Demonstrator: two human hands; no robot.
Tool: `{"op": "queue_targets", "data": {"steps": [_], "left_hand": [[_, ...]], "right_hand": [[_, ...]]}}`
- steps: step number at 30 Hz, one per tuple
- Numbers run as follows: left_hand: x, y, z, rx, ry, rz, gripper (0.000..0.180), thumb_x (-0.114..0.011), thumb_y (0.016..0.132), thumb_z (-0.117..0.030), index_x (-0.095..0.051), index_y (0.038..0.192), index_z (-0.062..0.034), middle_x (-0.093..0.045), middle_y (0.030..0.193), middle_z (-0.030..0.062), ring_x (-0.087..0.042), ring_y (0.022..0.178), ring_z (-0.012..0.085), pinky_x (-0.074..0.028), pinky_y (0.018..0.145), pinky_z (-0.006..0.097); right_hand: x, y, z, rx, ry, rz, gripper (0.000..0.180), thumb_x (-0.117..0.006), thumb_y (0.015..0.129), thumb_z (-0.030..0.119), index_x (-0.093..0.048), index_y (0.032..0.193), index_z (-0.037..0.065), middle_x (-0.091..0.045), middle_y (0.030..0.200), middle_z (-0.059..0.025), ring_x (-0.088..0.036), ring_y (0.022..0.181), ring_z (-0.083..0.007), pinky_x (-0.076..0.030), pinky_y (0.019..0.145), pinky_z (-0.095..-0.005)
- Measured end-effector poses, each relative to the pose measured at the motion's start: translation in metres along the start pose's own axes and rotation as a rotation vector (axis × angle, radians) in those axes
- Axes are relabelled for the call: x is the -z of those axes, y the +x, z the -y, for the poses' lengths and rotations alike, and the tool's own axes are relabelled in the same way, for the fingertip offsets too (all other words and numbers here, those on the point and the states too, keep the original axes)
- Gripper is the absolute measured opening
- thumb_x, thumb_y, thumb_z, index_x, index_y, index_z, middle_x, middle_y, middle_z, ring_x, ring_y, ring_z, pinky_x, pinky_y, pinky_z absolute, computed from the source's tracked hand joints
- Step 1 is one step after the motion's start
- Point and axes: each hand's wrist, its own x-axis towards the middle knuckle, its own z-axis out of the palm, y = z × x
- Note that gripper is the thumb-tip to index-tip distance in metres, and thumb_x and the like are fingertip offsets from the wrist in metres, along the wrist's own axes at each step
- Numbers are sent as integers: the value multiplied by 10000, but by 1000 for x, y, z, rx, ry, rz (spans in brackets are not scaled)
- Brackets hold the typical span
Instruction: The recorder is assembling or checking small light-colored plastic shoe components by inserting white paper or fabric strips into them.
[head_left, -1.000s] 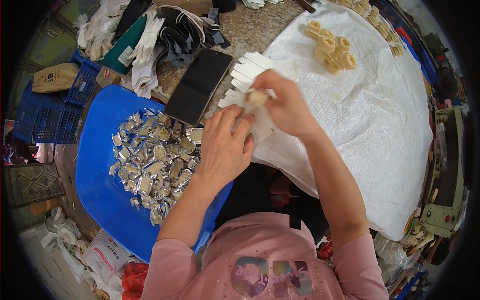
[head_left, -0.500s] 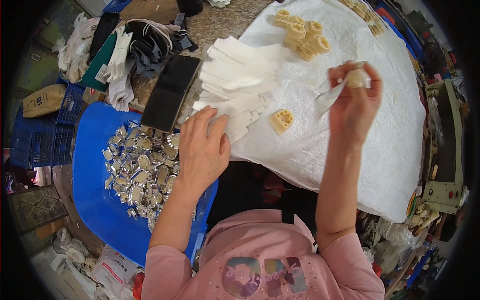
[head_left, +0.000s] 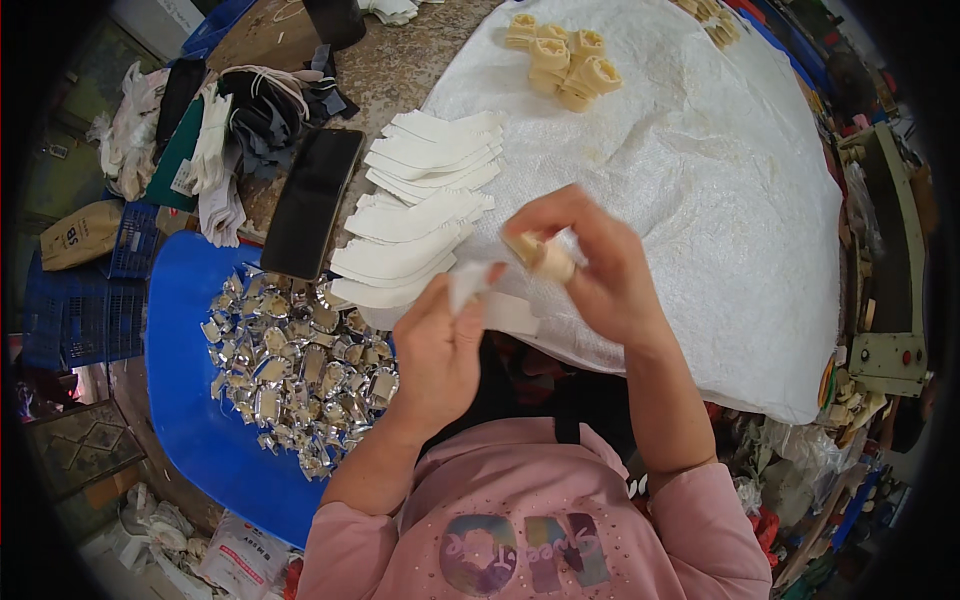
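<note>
My left hand (head_left: 438, 350) is closed on a white strip (head_left: 466, 288), pinched between thumb and fingers near the sheet's front edge. Close by on the right, my right hand (head_left: 610, 275) grips a cream-coloured moulded piece (head_left: 553, 262); motion blurs its details. The two hands are apart. Beyond the left hand, white curved strips (head_left: 425, 150) lie in overlapping rows. One more strip (head_left: 512, 314) lies partly under the hands' area, by the near edge. Farther off, a cluster of cream hollow pieces (head_left: 550, 55) sits on the white woven sheet (head_left: 700, 250).
A blue bin (head_left: 180, 400) of shiny metallic pieces (head_left: 300, 360) stands at my left. Between it and the strips lies a black phone (head_left: 313, 200). Gloves (head_left: 212, 140) and dark cloth are heaped at the far left. A green machine housing (head_left: 890, 350) stands at the right edge.
My right hand has come left and nearer with its cream piece. My left hand has lifted a white strip off the pile. The lone cream piece is gone from the sheet.
</note>
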Motion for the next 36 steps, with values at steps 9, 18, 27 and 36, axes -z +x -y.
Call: {"op": "queue_targets", "data": {"steps": [9, 18, 27, 36], "left_hand": [[-10, -9, 4, 471, -961, -95, 391, -395, 994, -202, -417, 1305, 35, -538, 759, 45, -434, 555, 63, -357, 469, 187], [-16, -10, -4, 521, -994, -62, 441, -346, 1004, -256, -409, 1303, 62, -590, 817, 129, -518, 663, 147, -431, 576, 262], [-35, -21, -6, 402, -979, 9, 403, -362, 1007, -214, -456, 1246, 97, -613, 997, 125, -558, 824, 128, -468, 720, 258], [-43, -25, -31, 414, -1037, 84, 397, -389, 994, -227, -474, 1209, 97, -565, 1163, 155, -554, 1071, 197, -446, 915, 331]], "right_hand": [[3, -23, -30, -72, -770, -64, 306, -655, 665, 24, -598, 966, 23, -584, 999, -125, -533, 923, -286, -476, 752, -359], [18, -59, -11, -170, -743, -140, 493, -495, 635, -154, -588, 1082, 31, -570, 984, -137, -522, 980, -305, -479, 769, -371], [-2, -74, 36, -80, 92, -367, 341, -644, 781, -43, -576, 1108, 28, -624, 909, -113, -605, 801, -239, -490, 721, -300], [-12, -81, 11, 279, -255, -437, 538, -581, 638, -173, -546, 1129, 46, -605, 1030, -142, -570, 886, -302, -492, 729, -360]]}}
